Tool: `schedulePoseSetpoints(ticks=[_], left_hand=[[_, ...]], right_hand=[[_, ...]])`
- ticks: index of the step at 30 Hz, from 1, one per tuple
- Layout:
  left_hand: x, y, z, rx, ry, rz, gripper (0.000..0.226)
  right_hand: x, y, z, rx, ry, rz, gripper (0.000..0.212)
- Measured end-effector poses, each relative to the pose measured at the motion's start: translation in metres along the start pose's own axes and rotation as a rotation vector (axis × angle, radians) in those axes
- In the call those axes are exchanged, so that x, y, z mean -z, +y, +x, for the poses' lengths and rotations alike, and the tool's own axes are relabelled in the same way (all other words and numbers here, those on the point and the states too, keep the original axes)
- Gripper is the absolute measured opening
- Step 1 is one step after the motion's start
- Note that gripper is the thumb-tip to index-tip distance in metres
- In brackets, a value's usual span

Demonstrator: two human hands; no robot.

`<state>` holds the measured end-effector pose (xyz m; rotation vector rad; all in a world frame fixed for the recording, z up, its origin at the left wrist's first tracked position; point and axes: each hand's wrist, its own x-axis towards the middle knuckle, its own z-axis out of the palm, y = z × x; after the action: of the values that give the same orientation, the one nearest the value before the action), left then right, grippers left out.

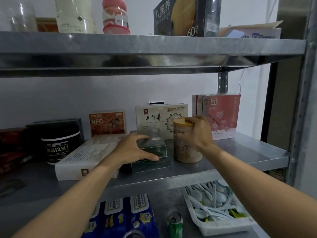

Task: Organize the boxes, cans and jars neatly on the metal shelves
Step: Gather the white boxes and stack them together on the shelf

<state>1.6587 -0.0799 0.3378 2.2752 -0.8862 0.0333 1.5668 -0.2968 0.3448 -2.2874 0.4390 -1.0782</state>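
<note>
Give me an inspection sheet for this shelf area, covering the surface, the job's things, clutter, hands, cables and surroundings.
Surface: middle metal shelf, grey, bare at its right end.
Job's things: tan canister upright; two stacked green boxes; white flat box; black jar; pink boxes upright at the back.
Clutter: tray of spoons and green can on the shelf below.
Hands: left hand on the green boxes; right hand gripping the canister's lid.
Cables: thin white cord behind the rear post.
Surroundings: white wall.

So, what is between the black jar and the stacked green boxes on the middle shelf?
In the head view, a long white box lies flat between the black jar and the green boxes.
</note>
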Motion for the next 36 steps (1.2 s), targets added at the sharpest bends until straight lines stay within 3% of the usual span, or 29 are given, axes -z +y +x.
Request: schedulePoseSetpoints(ticks=[11, 15, 36], left_hand=[[-0.024, 0.000, 0.012, -0.018, 0.018, -0.059, 0.108], [-0.037, 0.018, 0.015, -0.057, -0.022, -0.079, 0.097], [-0.111, 0.098, 0.054, -0.147, -0.095, -0.089, 0.097]], right_hand=[[0.007, 0.014, 0.004, 0.009, 0.039, -0.045, 0.074], [0.022, 0.027, 0.007, -0.011, 0.052, -0.072, 0.071], [0.086, 0.091, 0.029, -0.112, 0.161, -0.156, 0.062]])
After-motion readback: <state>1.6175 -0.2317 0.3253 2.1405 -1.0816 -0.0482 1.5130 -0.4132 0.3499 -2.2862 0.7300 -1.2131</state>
